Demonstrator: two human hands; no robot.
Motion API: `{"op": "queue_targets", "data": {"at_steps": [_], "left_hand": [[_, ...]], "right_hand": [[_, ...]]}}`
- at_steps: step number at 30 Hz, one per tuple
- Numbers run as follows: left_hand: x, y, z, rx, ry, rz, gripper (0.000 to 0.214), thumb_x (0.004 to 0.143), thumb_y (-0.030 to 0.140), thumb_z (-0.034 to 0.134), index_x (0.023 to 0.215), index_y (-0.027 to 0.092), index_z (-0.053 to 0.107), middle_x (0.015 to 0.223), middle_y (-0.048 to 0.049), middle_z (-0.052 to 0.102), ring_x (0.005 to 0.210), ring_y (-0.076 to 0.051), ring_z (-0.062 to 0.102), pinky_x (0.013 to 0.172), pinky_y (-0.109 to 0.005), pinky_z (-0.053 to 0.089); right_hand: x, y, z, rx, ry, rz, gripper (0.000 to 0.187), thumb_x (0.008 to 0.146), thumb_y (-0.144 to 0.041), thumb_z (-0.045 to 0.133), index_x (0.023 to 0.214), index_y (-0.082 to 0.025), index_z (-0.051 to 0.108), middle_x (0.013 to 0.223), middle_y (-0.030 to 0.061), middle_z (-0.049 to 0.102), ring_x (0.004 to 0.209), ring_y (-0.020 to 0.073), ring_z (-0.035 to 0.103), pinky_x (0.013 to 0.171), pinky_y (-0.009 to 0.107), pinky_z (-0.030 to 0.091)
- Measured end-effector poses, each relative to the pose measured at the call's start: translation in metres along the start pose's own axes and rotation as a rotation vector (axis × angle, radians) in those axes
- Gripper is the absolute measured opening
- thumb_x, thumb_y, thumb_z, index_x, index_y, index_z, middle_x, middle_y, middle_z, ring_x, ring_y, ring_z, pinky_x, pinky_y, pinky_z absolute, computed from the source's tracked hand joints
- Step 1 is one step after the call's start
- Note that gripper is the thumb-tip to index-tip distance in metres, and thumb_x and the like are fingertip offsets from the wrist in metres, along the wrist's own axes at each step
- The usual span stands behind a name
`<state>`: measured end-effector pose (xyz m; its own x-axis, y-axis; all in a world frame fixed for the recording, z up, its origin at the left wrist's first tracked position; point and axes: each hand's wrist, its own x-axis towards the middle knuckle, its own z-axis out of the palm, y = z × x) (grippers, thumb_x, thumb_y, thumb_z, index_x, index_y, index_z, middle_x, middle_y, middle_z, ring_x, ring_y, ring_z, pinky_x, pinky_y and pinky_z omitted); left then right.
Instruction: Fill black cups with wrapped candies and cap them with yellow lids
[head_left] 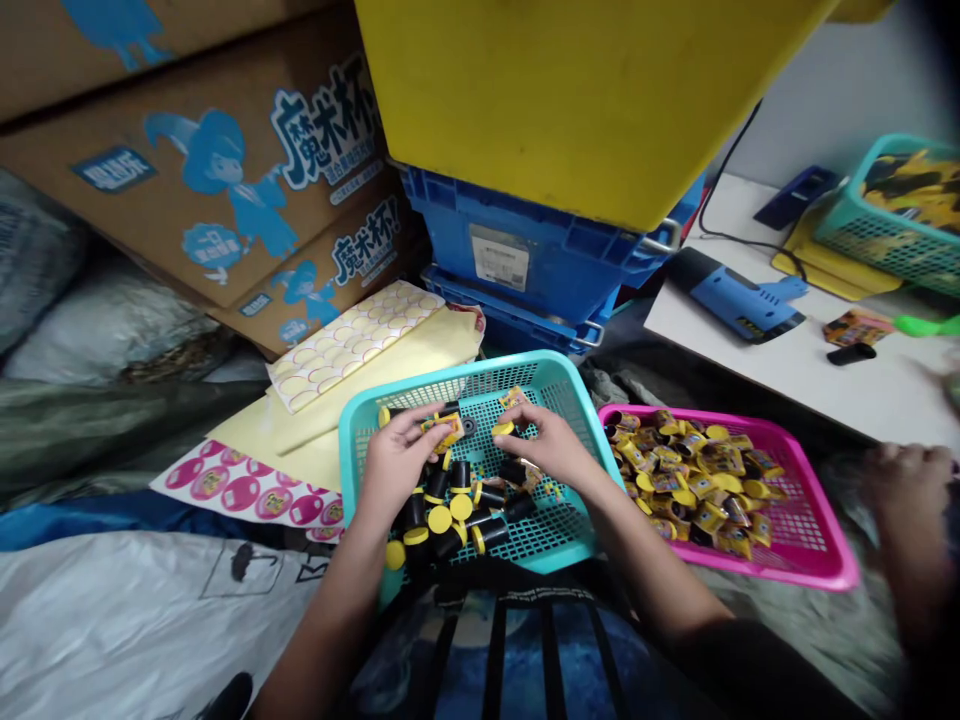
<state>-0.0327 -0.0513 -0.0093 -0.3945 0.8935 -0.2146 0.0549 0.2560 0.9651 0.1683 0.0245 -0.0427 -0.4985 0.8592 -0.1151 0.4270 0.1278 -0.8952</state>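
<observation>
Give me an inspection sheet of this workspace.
Surface: white tabletop at right, bearing a blue corded tool.
Job's things: teal basket of black cups and yellow lids; pink basket of wrapped packets.
Clutter: sticker sheets, cardboard cartons.
Hands: left hand holds a packet; right hand pinches a lid.
Cables: black cable by the tool.
Surroundings: blue crates; co-worker's hand at right.

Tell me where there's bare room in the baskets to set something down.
The teal basket has bare mesh between the black cups and its right rim, and along its far rim. The cups crowd its near left; the pink basket is crowded with sachets.
</observation>
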Motion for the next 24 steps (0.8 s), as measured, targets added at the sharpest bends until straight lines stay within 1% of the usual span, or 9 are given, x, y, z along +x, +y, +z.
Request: {"op": "queue_targets", "data": {"at_steps": [2,5,6,8,10,13,17,21,24], "left_hand": [[0.000,0.001,0.000,0.019,0.019,0.029,0.028,0.068,0.033,0.074,0.090,0.016,0.075,0.071,-0.0042,0.074,0.055,-0.012,0.062,0.049,-0.021,0.049],[-0.003,0.002,0.003,-0.002,0.015,0.044,0.024,0.071,0.037,0.072,0.084,0.017,0.076,0.077,-0.0055,0.075,0.057,-0.013,0.062,0.049,-0.023,0.051],[-0.004,0.002,0.004,-0.016,0.004,0.047,0.025,0.071,0.038,0.072,0.085,0.018,0.076,0.079,-0.0058,0.076,0.058,-0.014,0.063,0.050,-0.023,0.051],[-0.006,0.002,0.006,-0.039,-0.017,0.060,0.027,0.071,0.039,0.072,0.087,0.018,0.077,0.080,-0.0054,0.076,0.056,-0.013,0.061,0.051,-0.024,0.052],[-0.007,0.001,0.007,-0.060,-0.020,0.077,0.029,0.070,0.040,0.073,0.090,0.019,0.076,0.077,-0.0045,0.076,0.053,-0.012,0.059,0.051,-0.024,0.052],[-0.008,0.001,0.008,-0.079,-0.007,0.094,0.033,0.071,0.042,0.072,0.094,0.018,0.076,0.075,-0.0039,0.075,0.053,-0.012,0.060,0.051,-0.025,0.053],[-0.009,0.002,0.008,-0.060,-0.024,0.118,0.033,0.073,0.042,0.071,0.096,0.019,0.075,0.078,-0.0043,0.076,0.056,-0.014,0.063,0.053,-0.026,0.054],[-0.011,0.004,0.008,0.023,-0.044,0.162,0.030,0.075,0.041,0.069,0.096,0.021,0.075,0.092,-0.0056,0.076,0.074,-0.019,0.070,0.069,-0.031,0.058],[-0.012,0.008,0.009,0.081,-0.065,0.206,0.026,0.076,0.039,0.068,0.094,0.022,0.075,0.096,-0.0056,0.075,0.084,-0.021,0.070,0.082,-0.034,0.056]], "right_hand": [[-0.004,-0.007,-0.004,0.240,0.051,0.031,0.024,0.071,-0.037,0.071,0.085,-0.020,0.061,0.088,0.0019,0.064,0.080,0.0168,0.058,0.078,0.034,0.047],[-0.008,-0.023,-0.008,0.625,0.032,0.054,0.031,0.075,-0.038,0.068,0.100,-0.022,0.059,0.091,0.0018,0.062,0.077,0.0138,0.058,0.071,0.029,0.048],[-0.009,-0.029,-0.009,0.717,0.019,0.055,0.033,0.076,-0.037,0.068,0.105,-0.023,0.058,0.094,0.0023,0.062,0.079,0.0136,0.059,0.072,0.029,0.048],[-0.010,-0.036,-0.011,0.804,-0.015,0.047,0.034,0.076,-0.036,0.069,0.107,-0.024,0.060,0.096,0.0026,0.063,0.081,0.0137,0.060,0.076,0.030,0.049],[-0.010,-0.040,-0.012,0.802,-0.041,0.032,0.032,0.074,-0.035,0.071,0.103,-0.024,0.062,0.092,0.0020,0.063,0.079,0.0137,0.060,0.076,0.030,0.050],[-0.009,-0.040,-0.012,0.739,-0.050,0.000,0.031,0.071,-0.035,0.074,0.098,-0.023,0.063,0.086,0.0010,0.062,0.076,0.0134,0.058,0.072,0.029,0.049],[-0.009,-0.035,-0.011,0.652,-0.061,-0.046,0.028,0.073,-0.035,0.073,0.096,-0.022,0.066,0.089,0.0014,0.062,0.080,0.0133,0.057,0.075,0.029,0.047],[-0.011,-0.031,-0.013,0.554,-0.067,-0.039,0.030,0.075,-0.037,0.071,0.100,-0.021,0.066,0.091,0.0029,0.064,0.079,0.0142,0.059,0.076,0.032,0.048],[-0.012,-0.030,-0.014,0.517,-0.053,-0.049,0.032,0.075,-0.038,0.070,0.101,-0.020,0.066,0.094,0.0044,0.065,0.082,0.0154,0.060,0.077,0.033,0.049]]}}
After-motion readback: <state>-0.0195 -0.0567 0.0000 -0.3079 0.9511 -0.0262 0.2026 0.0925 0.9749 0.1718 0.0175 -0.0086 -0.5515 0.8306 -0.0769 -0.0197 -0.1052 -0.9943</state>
